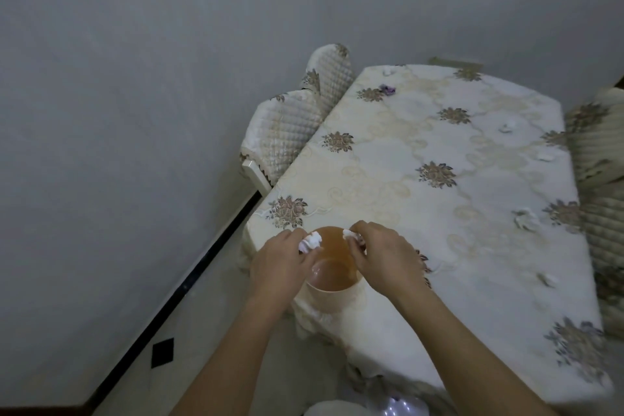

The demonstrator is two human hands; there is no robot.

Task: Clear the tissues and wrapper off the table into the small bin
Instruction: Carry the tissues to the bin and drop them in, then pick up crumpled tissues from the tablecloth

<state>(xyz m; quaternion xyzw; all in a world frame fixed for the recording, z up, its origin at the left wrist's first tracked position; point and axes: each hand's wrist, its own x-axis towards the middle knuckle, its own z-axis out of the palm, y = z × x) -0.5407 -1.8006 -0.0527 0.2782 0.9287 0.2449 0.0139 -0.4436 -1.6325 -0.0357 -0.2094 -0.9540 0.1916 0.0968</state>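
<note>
A: Why are both hands parked over the small bin (332, 272)?

B: So whatever they let go of should fall straight in. The bin stands at the table's near-left corner, mouth up, and looks bare inside. The left hand (282, 258) sits at its nine o'clock rim, the right hand (381, 255) at its two o'clock rim.

A: What is each one carrying?

B: The left hand has its fingers closed around a crumpled white tissue (309, 242), which pokes out over the rim at about ten o'clock. The right hand pinches a smaller tissue wad (348, 234) between thumb and fingertips, at roughly one o'clock over the opening. Both grips are tight, neither piece released.

A: And the rest of the clearing?

B: Plenty left, I'd judge. On the floral tablecloth (388, 159), taking the table's middle as the dial, a purple wrapper (387, 89) lies far off at eleven o'clock, a white scrap (387, 70) beyond it at the far edge. More tissues lie along the right side: one (506, 128) at one o'clock, another (545, 155) just nearer, one (523, 218) at four o'clock, and one (547, 279) at five.
</note>
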